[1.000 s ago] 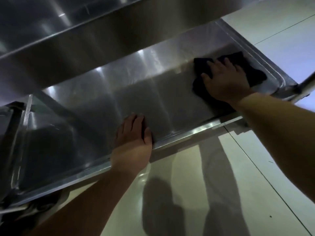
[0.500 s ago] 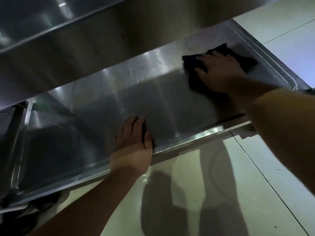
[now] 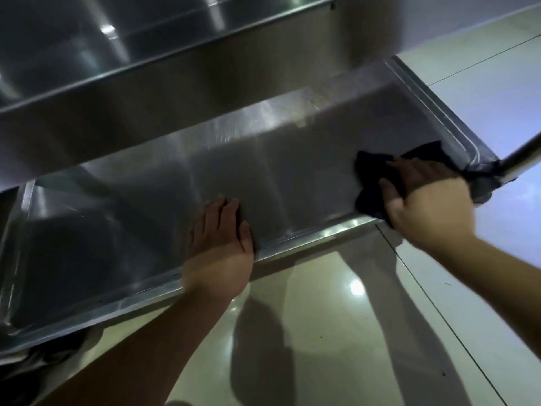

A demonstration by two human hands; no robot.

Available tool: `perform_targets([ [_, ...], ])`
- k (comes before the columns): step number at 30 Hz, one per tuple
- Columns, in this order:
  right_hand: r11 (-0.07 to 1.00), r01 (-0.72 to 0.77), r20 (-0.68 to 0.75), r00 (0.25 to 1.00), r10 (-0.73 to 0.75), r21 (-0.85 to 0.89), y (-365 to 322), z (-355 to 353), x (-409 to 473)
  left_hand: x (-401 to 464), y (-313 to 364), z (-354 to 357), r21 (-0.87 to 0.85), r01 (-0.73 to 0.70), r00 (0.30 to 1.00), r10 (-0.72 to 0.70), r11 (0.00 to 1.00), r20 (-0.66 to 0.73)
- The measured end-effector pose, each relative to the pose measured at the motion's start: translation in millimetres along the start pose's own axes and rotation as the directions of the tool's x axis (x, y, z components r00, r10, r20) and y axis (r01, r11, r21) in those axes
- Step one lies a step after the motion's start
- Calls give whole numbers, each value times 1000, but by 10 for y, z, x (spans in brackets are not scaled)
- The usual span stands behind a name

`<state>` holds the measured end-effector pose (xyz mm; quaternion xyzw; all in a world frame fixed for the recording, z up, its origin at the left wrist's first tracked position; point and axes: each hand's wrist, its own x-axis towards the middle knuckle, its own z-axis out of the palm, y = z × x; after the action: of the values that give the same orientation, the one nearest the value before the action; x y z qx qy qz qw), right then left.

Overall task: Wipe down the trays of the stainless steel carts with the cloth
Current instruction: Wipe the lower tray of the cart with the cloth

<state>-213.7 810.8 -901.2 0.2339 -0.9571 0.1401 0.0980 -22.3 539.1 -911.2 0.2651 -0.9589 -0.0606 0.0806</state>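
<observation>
Our right hand (image 3: 421, 197) presses the dark cloth (image 3: 371, 183) flat-fingered into the lower tray's (image 3: 292, 171) near right corner; our left hand (image 3: 219, 244) rests open on its rim.

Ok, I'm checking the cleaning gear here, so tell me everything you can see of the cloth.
The cloth is dark, nearly black, soft and bunched rather than folded flat. It lies on the lower steel tray, at the right end near the front corner. One edge reaches toward the tray's raised rim by the cart post. The right hand presses on it with fingers spread, covering much of it. The left hand is apart from it.
</observation>
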Motion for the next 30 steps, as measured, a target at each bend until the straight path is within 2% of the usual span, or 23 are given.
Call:
perform_targets([
  [2,995,93,19,995,-93,38,-383,6,-189,2,-2,13,0,-10,1000,10,1000,-22],
  [5,947,301,101,945,-312,112,-980,113,-403,-7,-20,39,1,-23,998,23,1000,-61],
  [8,898,431,144,886,-440,92,-1115,188,-456,-6,-39,33,-10,-45,996,44,999,-74],
  [11,913,406,87,909,-408,41,-699,112,-288,5,-42,4,13,-9,999,10,1000,-41],
  [15,988,149,-10,989,-149,-31,-83,-95,-100,8,0,-30,-19,3,1000,-3,1000,17],
  [19,997,45,16,999,-44,-70,-216,-55,-141,17,12,-67,-30,33,994,-30,999,104],
  [22,988,142,102,986,-135,-59,-570,-5,-290,67,27,-172,-75,60,977,-43,995,208],
  [26,948,319,207,926,-317,25,-1234,-17,-488,225,-63,-431,-201,66,924,17,977,383],
  [30,893,436,294,844,-448,108,-1879,-48,-629,163,-402,-677,-169,125,933,-57,978,356],
])
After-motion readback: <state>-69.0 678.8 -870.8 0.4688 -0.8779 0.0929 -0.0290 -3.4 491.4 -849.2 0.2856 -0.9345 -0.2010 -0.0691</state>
